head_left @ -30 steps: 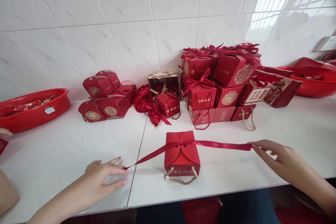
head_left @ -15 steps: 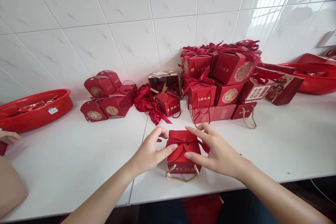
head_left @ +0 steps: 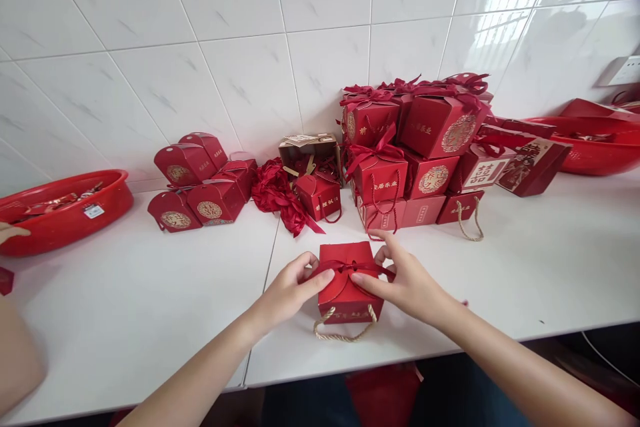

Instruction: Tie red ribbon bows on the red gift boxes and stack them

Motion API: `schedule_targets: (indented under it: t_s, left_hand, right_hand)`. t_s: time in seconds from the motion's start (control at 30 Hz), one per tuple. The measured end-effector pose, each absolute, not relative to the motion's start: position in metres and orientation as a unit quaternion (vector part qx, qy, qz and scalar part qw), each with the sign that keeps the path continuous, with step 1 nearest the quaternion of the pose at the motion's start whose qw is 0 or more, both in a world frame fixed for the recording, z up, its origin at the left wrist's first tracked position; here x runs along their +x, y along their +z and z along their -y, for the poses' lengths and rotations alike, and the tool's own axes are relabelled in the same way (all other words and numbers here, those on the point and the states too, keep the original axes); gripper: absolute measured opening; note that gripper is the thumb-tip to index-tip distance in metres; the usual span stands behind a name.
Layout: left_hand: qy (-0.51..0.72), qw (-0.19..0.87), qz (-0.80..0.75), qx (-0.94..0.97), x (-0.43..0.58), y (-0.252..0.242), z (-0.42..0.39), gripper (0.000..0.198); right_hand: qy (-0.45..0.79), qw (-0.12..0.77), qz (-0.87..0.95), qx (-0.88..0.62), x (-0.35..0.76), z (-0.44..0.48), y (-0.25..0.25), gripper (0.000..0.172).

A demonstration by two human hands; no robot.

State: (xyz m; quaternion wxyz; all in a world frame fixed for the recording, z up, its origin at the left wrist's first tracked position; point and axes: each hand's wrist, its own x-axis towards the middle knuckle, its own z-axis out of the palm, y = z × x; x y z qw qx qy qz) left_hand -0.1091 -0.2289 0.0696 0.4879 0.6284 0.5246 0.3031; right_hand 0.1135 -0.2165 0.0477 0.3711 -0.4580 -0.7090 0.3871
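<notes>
A small red gift box (head_left: 349,293) with a beige rope handle (head_left: 344,331) stands near the front edge of the white table (head_left: 150,307). A red ribbon (head_left: 350,267) runs across its folded top. My left hand (head_left: 289,288) pinches the ribbon at the box's left side, thumb and fingers closed on it. My right hand (head_left: 404,278) pinches the ribbon on the right side of the top, its index finger raised behind the box.
A stack of finished red boxes (head_left: 415,147) stands against the tiled wall, with loose ribbons (head_left: 277,193) and smaller boxes (head_left: 200,180) to the left. Red basins (head_left: 65,210) sit at both ends, the right basin (head_left: 595,143) partly cut off. Another person's arm (head_left: 17,353) shows at far left.
One second ago my hands held the ribbon ends stretched wide apart. They came together onto the box top, and the ribbon is now gathered at its middle.
</notes>
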Motion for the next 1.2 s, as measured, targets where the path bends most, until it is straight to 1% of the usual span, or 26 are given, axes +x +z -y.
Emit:
schedule_targets:
  t_s: [0.03,0.1,0.13,0.17,0.2,0.27,0.33,0.37,0.43,0.47,0.53,0.57,0.63,0.7,0.77,0.83,0.9,0.97,1.0,1.07,1.13,1.2]
  left_hand:
    - [0.300,0.462,-0.529,0.645,-0.113,0.072,0.228,0.033]
    - [0.308,0.399,-0.549,0.667,-0.125,0.078,0.226,0.033]
    - [0.305,0.377,-0.563,0.669,-0.132,0.082,0.223,0.033]
    - [0.289,0.369,-0.578,0.668,-0.139,0.086,0.220,0.030]
    - [0.260,0.372,-0.592,0.666,-0.145,0.090,0.217,0.026]
    - [0.172,0.398,-0.604,0.669,-0.155,0.098,0.207,0.015]
    - [0.061,0.454,-0.572,0.681,-0.160,0.103,0.197,0.010]
    - [0.011,0.491,-0.534,0.688,-0.161,0.105,0.192,0.009]
    - [-0.047,0.562,-0.447,0.694,-0.158,0.106,0.186,0.008]
    - [-0.043,0.591,-0.413,0.692,-0.155,0.106,0.184,0.012]
    - [0.027,0.628,-0.379,0.680,-0.145,0.105,0.186,0.025]
    - [0.076,0.636,-0.377,0.669,-0.139,0.105,0.189,0.033]
    - [0.165,0.632,-0.395,0.646,-0.124,0.107,0.197,0.043]
    - [0.223,0.588,-0.428,0.649,-0.108,0.109,0.206,0.046]
    - [0.262,0.503,-0.458,0.684,-0.092,0.109,0.214,0.041]
    - [0.296,0.383,-0.473,0.737,-0.079,0.104,0.220,0.036]
    - [0.313,0.251,-0.475,0.783,-0.070,0.097,0.225,0.037]
    - [0.311,0.157,-0.467,0.813,-0.064,0.089,0.227,0.039]
    - [0.309,0.135,-0.461,0.820,-0.062,0.086,0.227,0.039]
    - [0.321,0.128,-0.449,0.824,-0.062,0.081,0.226,0.037]
    - [0.343,0.139,-0.422,0.827,-0.066,0.078,0.222,0.035]
    - [0.345,0.170,-0.373,0.845,-0.073,0.079,0.217,0.033]
  right_hand:
    - [0.410,0.373,0.707,-0.439,0.120,0.215,0.050,0.060]
    - [0.442,0.376,0.713,-0.395,0.136,0.213,0.057,0.042]
    - [0.445,0.365,0.725,-0.379,0.144,0.212,0.061,0.032]
    - [0.435,0.343,0.746,-0.370,0.153,0.211,0.065,0.025]
    - [0.413,0.314,0.773,-0.366,0.159,0.211,0.068,0.023]
    - [0.348,0.255,0.824,-0.367,0.168,0.210,0.073,0.026]
    - [0.273,0.245,0.849,-0.381,0.168,0.210,0.072,0.026]
    - [0.230,0.266,0.849,-0.395,0.165,0.210,0.069,0.025]
    - [0.132,0.358,0.821,-0.425,0.156,0.209,0.062,0.022]
    - [0.085,0.415,0.796,-0.432,0.151,0.207,0.059,0.021]
    - [0.027,0.506,0.751,-0.423,0.142,0.204,0.054,0.021]
    - [0.021,0.531,0.739,-0.413,0.138,0.203,0.054,0.021]
    - [0.049,0.547,0.736,-0.395,0.134,0.202,0.056,0.022]
    - [0.109,0.541,0.739,-0.387,0.131,0.202,0.061,0.022]
    - [0.181,0.523,0.737,-0.387,0.128,0.204,0.066,0.021]
    - [0.255,0.497,0.730,-0.393,0.124,0.207,0.071,0.020]
    - [0.316,0.467,0.721,-0.403,0.119,0.209,0.075,0.020]
    - [0.348,0.446,0.714,-0.412,0.113,0.210,0.079,0.020]
    - [0.353,0.440,0.713,-0.417,0.111,0.210,0.081,0.019]
    - [0.351,0.424,0.715,-0.431,0.107,0.210,0.083,0.018]
    - [0.354,0.399,0.723,-0.438,0.106,0.210,0.084,0.014]
    - [0.354,0.368,0.741,-0.437,0.107,0.209,0.086,0.015]
